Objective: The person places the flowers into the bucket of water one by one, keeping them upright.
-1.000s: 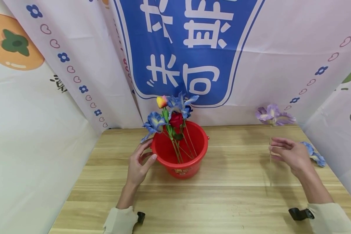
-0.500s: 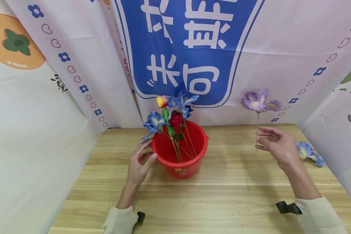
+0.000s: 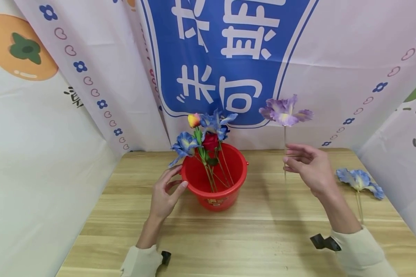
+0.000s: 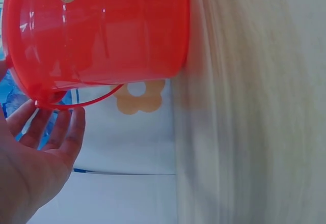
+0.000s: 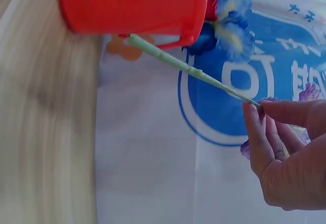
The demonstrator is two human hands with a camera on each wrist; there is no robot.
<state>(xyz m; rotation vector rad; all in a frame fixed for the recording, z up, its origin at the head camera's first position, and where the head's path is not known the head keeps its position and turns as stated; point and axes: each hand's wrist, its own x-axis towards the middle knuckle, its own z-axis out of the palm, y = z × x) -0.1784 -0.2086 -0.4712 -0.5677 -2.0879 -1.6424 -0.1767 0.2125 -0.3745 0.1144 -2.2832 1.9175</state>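
Right hand [image 3: 310, 167] pinches purple flower [image 3: 285, 111] stem, upright, right of red bucket [image 3: 215, 181]. Left hand [image 3: 164, 194] fingers straight, touching bucket's left rim. Risk: thin stem slips from pinch, or snags flowers already in bucket.

Purple flower [image 3: 285, 112]: fabric iris, pale violet petals, thin light-green stem, held upright off the table, bloom up, right of the red bucket [image 3: 230, 191]. Bucket: red plastic, upright on the table, thin bail handle down, gold print on front, holding blue irises, a red rose and a yellow-pink bud.
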